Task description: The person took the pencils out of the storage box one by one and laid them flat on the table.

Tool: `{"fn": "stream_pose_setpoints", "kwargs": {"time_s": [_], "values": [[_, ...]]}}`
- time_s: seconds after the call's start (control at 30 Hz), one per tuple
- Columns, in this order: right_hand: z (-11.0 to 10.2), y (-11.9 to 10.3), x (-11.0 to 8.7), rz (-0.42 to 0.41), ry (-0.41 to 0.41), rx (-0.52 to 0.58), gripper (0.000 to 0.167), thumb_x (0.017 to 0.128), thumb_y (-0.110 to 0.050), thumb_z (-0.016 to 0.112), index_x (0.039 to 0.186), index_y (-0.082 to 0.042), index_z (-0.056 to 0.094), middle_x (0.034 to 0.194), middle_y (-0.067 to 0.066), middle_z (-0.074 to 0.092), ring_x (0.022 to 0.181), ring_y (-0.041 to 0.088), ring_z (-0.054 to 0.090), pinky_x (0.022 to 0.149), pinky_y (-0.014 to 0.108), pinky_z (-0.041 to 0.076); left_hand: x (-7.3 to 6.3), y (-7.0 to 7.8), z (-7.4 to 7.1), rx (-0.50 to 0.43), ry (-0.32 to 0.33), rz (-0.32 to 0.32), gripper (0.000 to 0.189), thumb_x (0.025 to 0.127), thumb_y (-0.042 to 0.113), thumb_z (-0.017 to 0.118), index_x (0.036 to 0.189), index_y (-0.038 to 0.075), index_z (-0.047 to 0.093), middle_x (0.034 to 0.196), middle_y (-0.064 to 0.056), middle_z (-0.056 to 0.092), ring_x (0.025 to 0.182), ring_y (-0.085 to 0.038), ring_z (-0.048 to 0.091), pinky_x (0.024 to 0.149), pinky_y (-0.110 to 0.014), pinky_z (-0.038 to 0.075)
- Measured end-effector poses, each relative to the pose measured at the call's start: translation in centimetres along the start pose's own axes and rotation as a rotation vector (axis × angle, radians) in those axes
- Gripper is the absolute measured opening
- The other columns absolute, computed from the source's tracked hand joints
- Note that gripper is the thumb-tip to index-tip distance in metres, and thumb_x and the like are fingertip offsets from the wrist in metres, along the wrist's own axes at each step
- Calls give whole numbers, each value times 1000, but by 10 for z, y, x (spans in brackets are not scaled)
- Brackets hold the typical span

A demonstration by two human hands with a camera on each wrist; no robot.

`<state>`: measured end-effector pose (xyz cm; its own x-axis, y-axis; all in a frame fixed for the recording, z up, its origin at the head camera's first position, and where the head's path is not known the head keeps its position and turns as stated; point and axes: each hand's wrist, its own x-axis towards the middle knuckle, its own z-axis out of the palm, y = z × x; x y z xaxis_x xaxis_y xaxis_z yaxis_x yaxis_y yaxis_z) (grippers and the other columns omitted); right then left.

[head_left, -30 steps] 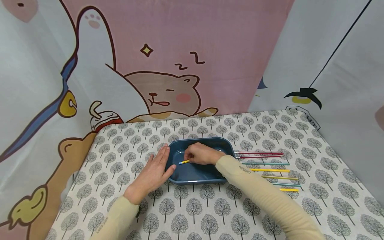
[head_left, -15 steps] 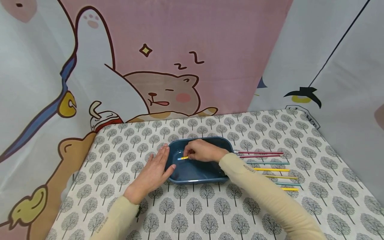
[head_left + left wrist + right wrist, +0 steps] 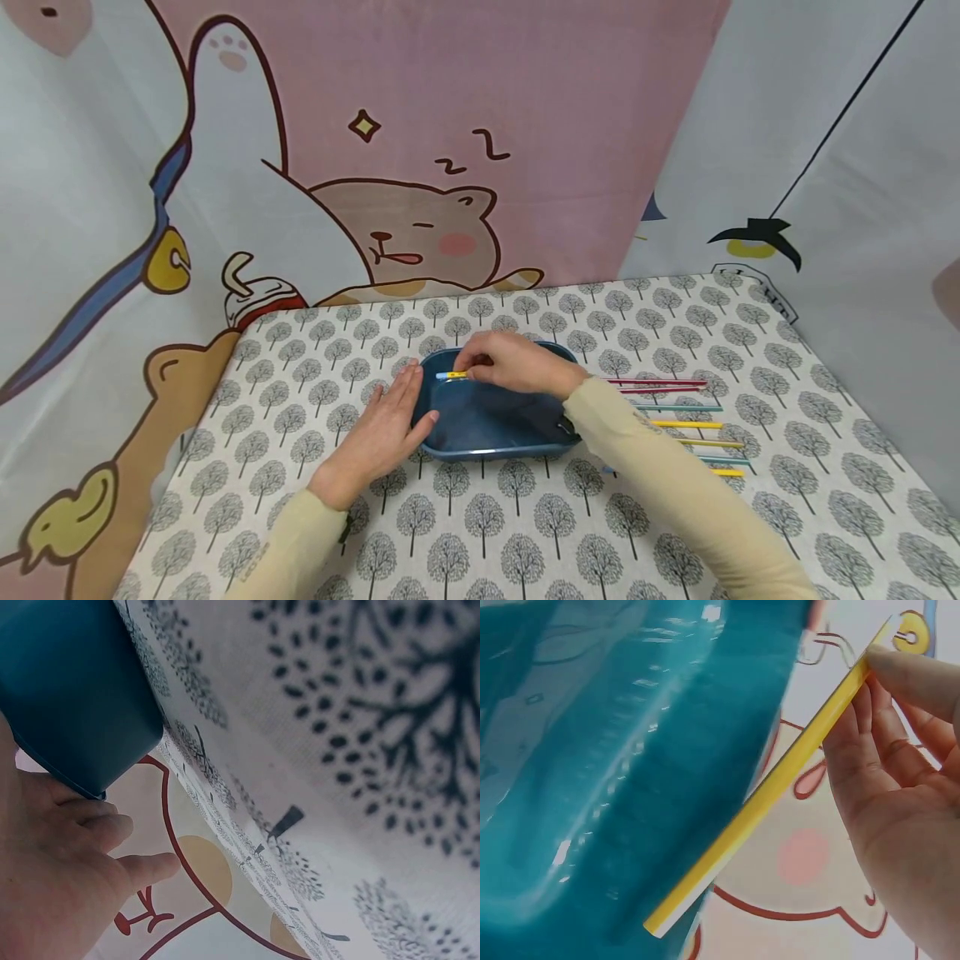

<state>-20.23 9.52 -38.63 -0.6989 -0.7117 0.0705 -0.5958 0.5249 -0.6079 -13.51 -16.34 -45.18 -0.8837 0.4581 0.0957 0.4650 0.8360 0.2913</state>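
A dark blue rectangular tray [image 3: 495, 429] sits on the table. My left hand [image 3: 375, 437] rests against its left end with fingers fairly straight; the left wrist view also shows this hand [image 3: 67, 855] beside the tray's outer wall [image 3: 82, 690]. My right hand [image 3: 517, 362] is over the tray's far side. Between thumb and fingers it pinches a slim yellow stick [image 3: 454, 375] with a pale blue tip pointing left. In the right wrist view, the yellow stick [image 3: 765, 799] slants across the tray rim, its flat end free. Whether it touches the tray is unclear.
Right of the tray lie several thin sticks side by side: red ones [image 3: 663, 382], teal ones [image 3: 690, 408] and yellow ones [image 3: 697, 425]. My right sleeve partly covers them. The patterned cloth [image 3: 480, 533] covers the table, and a printed curtain [image 3: 570, 150] hangs behind it.
My right hand has moved away from me towards the tray's far rim, taking the yellow stick along. The left hand has stayed against the tray.
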Motion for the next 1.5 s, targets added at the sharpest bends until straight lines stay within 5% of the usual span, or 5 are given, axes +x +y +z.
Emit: {"fn": "stream_pose_setpoints", "kwargs": {"time_s": [0.43, 0.87, 1.5], "values": [[-22, -20, -14, -52, 85, 23, 15, 100, -13, 70, 111, -16, 79, 109, -9, 71, 102, 8, 63, 88, 31, 54, 1, 2, 1, -10, 1, -1, 78, 109, 48, 47, 161, -5, 24, 169, -19, 21, 155, -35, 25, 121, -65, 25], [-43, -29, -38, -119, 179, 27, 19, 99, -9, 71, 114, -17, 79, 108, -10, 71, 94, 7, 63, 79, 33, 56, 2, 2, 0, -17, -1, -3, 79, 109, 52, 43, 161, -5, 24, 169, -20, 22, 155, -35, 24, 122, -64, 25], [-65, -18, -87, -68, 288, -34, 23, 97, -5, 72, 115, -18, 79, 110, -9, 72, 96, 9, 63, 80, 38, 54, -1, 2, 0, -31, 3, 2, 78, 109, 47, 47, 161, -6, 23, 170, -20, 18, 155, -36, 23, 122, -64, 23]]}}
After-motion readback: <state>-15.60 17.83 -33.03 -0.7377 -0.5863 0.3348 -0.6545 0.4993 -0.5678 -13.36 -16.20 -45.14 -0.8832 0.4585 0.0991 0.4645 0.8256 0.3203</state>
